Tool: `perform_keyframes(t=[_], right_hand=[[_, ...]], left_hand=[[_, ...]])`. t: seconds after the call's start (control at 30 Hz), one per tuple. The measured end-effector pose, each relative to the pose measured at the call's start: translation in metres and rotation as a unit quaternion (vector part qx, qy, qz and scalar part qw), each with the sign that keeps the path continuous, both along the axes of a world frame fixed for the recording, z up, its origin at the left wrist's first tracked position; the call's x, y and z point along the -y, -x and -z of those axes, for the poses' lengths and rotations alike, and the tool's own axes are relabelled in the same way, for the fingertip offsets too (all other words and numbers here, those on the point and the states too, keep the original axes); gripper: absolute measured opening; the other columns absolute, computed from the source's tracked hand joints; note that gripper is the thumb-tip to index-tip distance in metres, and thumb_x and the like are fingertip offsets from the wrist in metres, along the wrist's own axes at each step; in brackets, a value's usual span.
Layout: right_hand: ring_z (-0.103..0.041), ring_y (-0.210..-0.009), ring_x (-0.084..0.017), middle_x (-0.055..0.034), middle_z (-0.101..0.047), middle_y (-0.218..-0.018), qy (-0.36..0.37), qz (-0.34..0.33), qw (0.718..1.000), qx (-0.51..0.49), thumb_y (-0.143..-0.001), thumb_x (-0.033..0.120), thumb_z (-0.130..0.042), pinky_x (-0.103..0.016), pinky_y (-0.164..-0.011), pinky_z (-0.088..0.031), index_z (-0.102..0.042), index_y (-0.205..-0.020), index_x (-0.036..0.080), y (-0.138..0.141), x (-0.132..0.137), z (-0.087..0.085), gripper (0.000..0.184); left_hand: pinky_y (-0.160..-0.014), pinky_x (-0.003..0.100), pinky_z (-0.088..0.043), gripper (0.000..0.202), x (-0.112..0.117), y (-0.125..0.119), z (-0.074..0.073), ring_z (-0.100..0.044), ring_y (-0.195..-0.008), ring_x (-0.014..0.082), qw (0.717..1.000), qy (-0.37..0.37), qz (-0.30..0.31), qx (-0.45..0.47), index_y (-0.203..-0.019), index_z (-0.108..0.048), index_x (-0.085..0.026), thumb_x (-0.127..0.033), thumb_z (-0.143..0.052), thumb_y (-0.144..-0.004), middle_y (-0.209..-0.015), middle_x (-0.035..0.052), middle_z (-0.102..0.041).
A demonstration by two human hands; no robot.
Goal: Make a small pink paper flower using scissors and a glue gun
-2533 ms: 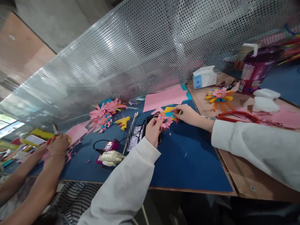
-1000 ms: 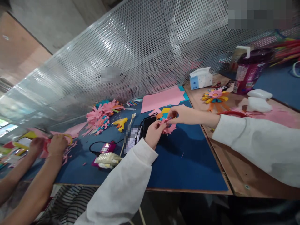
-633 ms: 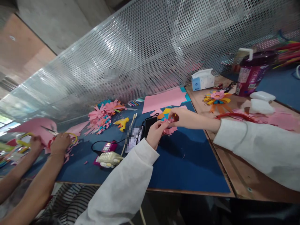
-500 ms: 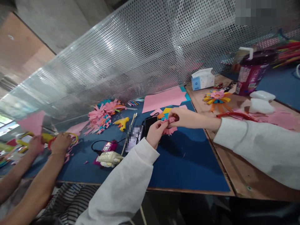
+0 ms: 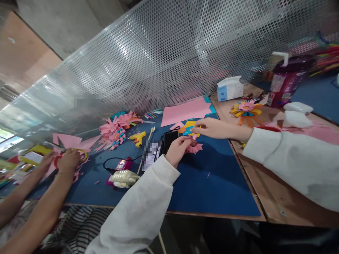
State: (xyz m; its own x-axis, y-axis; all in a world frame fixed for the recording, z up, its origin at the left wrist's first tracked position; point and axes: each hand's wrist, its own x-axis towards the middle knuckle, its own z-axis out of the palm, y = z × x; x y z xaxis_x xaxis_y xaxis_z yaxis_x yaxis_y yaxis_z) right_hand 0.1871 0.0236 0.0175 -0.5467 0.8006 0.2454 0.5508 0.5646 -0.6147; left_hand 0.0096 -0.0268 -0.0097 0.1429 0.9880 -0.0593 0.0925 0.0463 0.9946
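Observation:
My left hand point(image 5: 178, 150) is closed on the edge of a small pink paper flower point(image 5: 196, 148) with jagged petals, held above the blue table. My right hand point(image 5: 210, 127) is just above and beyond the flower, its fingers loosely stretched toward the left, apart from the petals. Under its fingertips lie small paper pieces point(image 5: 188, 124) in yellow, orange and blue. A black phone-like object point(image 5: 169, 139) with a cable lies beside my left wrist. Further left rests a yellow glue gun point(image 5: 137, 138).
Fringed paper flowers point(image 5: 116, 127) and pink sheets point(image 5: 185, 112) lie along the perforated metal screen point(image 5: 159, 60). To the right are a tissue pack point(image 5: 230, 89), a finished flower point(image 5: 247, 107) and a purple container point(image 5: 286, 83). At left, another person's hands point(image 5: 69, 160) hold scissors and pink paper.
My right hand has let go of the pink flower and moved slightly up from it. My left hand keeps hold. The other person's pink sheet has come down toward their scissors.

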Motion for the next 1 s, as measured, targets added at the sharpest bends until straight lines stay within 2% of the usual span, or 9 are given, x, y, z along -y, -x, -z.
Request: perform_keyframes(t=[0.1,0.23,0.33,0.47,0.53,0.63,0.73,0.9,1.0], right_hand=[[-0.054,-0.064,-0.014,-0.0042,-0.065,-0.076,0.018,-0.056,0.998,-0.008,-0.085,0.04,-0.047,-0.026,-0.057,-0.037,-0.065,-0.082,0.015,0.004,0.006,-0.002,0.031],[-0.051,-0.059,-0.013,-0.0036,-0.062,-0.069,0.034,-0.087,0.996,-0.006,-0.082,0.037,-0.051,-0.027,-0.054,-0.036,-0.063,-0.072,0.015,0.003,0.006,-0.001,0.027],[-0.052,-0.061,-0.014,-0.004,-0.062,-0.071,0.027,-0.075,0.996,-0.029,-0.083,0.036,-0.05,-0.027,-0.056,-0.037,-0.062,-0.074,0.015,0.001,0.002,0.002,0.026],[-0.057,-0.071,-0.015,-0.0046,-0.064,-0.08,0.022,-0.071,0.993,-0.089,-0.086,0.04,-0.047,-0.027,-0.063,-0.042,-0.061,-0.084,0.015,-0.003,-0.002,0.008,0.028],[-0.058,-0.073,-0.015,-0.0041,-0.064,-0.083,0.025,-0.086,0.99,-0.11,-0.084,0.043,-0.051,-0.027,-0.063,-0.044,-0.061,-0.09,0.016,-0.005,-0.003,0.013,0.03],[-0.058,-0.073,-0.014,-0.0037,-0.065,-0.087,0.026,-0.106,0.986,-0.126,-0.077,0.041,-0.061,-0.026,-0.062,-0.045,-0.061,-0.095,0.017,-0.005,-0.002,0.021,0.03],[-0.059,-0.076,-0.014,-0.0041,-0.065,-0.093,0.021,-0.112,0.983,-0.141,-0.076,0.037,-0.063,-0.026,-0.065,-0.046,-0.062,-0.095,0.017,-0.001,0.003,0.027,0.027],[-0.057,-0.075,-0.014,-0.004,-0.064,-0.089,-0.01,-0.091,0.979,-0.181,-0.078,0.037,-0.062,-0.026,-0.064,-0.045,-0.062,-0.089,0.017,0.006,0.01,0.032,0.023],[-0.057,-0.073,-0.014,-0.0037,-0.064,-0.085,-0.025,-0.086,0.977,-0.192,-0.079,0.034,-0.061,-0.027,-0.063,-0.044,-0.062,-0.087,0.018,0.008,0.012,0.034,0.018]], left_hand=[[-0.062,0.025,-0.045,0.02,0.001,0.0,-0.001,-0.061,-0.066,0.0134,0.998,-0.013,0.04,-0.043,-0.075,-0.063,-0.015,-0.035,-0.064,-0.073,-0.074,0.0034,-0.068],[-0.067,0.029,-0.048,0.027,0.002,0.002,-0.001,-0.065,-0.07,0.0164,0.994,-0.036,0.07,-0.073,-0.085,-0.062,-0.014,-0.039,-0.065,-0.075,-0.079,0.007,-0.071],[-0.074,0.031,-0.05,0.029,0.001,0.004,0.0,-0.067,-0.081,0.0196,0.996,-0.04,0.056,-0.061,-0.089,-0.06,-0.014,-0.034,-0.071,-0.07,-0.087,0.0085,-0.071],[-0.072,0.032,-0.052,0.023,-0.001,0.005,-0.001,-0.067,-0.085,0.0207,0.998,-0.043,0.022,-0.025,-0.084,-0.056,-0.015,-0.026,-0.069,-0.069,-0.088,0.0082,-0.07],[-0.071,0.031,-0.052,0.018,-0.003,0.006,0.0,-0.068,-0.083,0.0199,0.998,-0.056,0.014,-0.018,-0.082,-0.056,-0.016,-0.023,-0.067,-0.07,-0.086,0.0072,-0.071],[-0.067,0.028,-0.05,0.015,-0.005,0.007,0.001,-0.066,-0.071,0.0163,0.992,-0.109,-0.003,-0.065,-0.081,-0.059,-0.016,-0.022,-0.066,-0.069,-0.076,0.0036,-0.069],[-0.064,0.026,-0.048,0.013,-0.005,0.008,0.003,-0.062,-0.063,0.0136,0.982,-0.153,-0.002,-0.109,-0.08,-0.061,-0.015,-0.021,-0.066,-0.069,-0.07,0.0014,-0.066],[-0.06,0.025,-0.045,0.009,-0.001,0.007,0.0,-0.06,-0.059,0.0131,0.972,-0.174,-0.007,-0.161,-0.076,-0.06,-0.015,-0.018,-0.065,-0.069,-0.064,0.0,-0.064],[-0.062,0.025,-0.047,0.008,0.0,0.006,-0.002,-0.062,-0.062,0.0137,0.972,-0.172,-0.002,-0.162,-0.077,-0.06,-0.016,-0.016,-0.064,-0.07,-0.067,0.0008,-0.066]])
